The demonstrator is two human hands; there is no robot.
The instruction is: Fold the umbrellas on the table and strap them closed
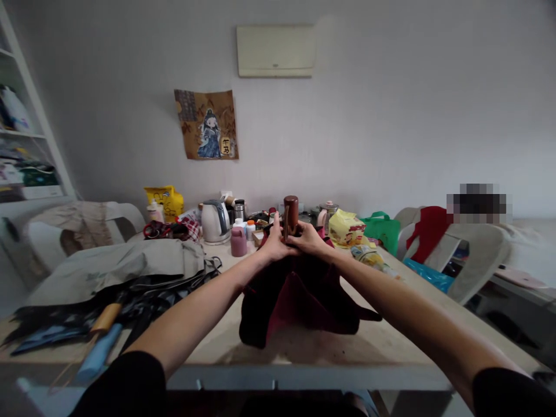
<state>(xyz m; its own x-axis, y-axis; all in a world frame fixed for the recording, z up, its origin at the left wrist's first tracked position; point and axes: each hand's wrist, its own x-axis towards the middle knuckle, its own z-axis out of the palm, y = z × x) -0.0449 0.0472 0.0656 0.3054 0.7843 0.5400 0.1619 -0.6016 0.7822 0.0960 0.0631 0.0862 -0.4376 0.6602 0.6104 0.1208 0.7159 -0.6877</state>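
Note:
A dark red umbrella [299,301] is held over the table in front of me, its glossy brown handle [291,211] pointing up. The loose canopy hangs down in folds close to the tabletop. My left hand [277,242] is closed around the umbrella just below the handle, thumb pointing up. From the other side my right hand [307,237] grips the same spot, its fingers against the base of the handle. A strap loop hangs along the handle. The shaft is hidden by my hands and the fabric.
Folded umbrellas with a wooden handle [106,318] and a blue handle [99,353] lie on the left. Behind stand a kettle [214,223], a pink jar [238,242], a yellow bag [346,227] and a green bag [383,231]. Chairs flank the table [208,347]; a person is at the right.

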